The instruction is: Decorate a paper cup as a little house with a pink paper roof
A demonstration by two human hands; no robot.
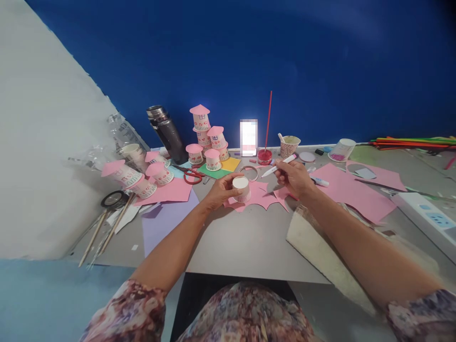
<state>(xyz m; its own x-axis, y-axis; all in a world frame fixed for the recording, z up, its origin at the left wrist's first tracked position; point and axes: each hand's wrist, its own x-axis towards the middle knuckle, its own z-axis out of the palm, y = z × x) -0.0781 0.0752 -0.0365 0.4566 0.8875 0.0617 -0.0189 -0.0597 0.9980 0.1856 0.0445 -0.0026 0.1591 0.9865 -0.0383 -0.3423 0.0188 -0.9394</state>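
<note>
Leaning cups: pink-roofed paper cups (125,175) lie tipped in a cluster on the table's left, beside a stack of plain cups (130,153).
Flask: a dark flask (167,135) leans at the blue wall (228,61).
Scissors: red-handled scissors (193,178) lie near the green paper (215,172).
Tower: decorated cups with pink cone roofs (200,118) stand stacked, flowers and windows drawn on them.
Left hand: the left hand (223,191) grasps a small paper cup (242,191), upside down, between thumb and fingers.
Cup's place: at table centre, over or beside the cut pink paper (262,198); whether it touches, I cannot tell.
Right hand: the right hand (292,176) grips a white marker (273,170), tip towards the cup but apart from it.
Far right: a white power strip (429,216) lies past a large pink sheet (351,190).
</note>
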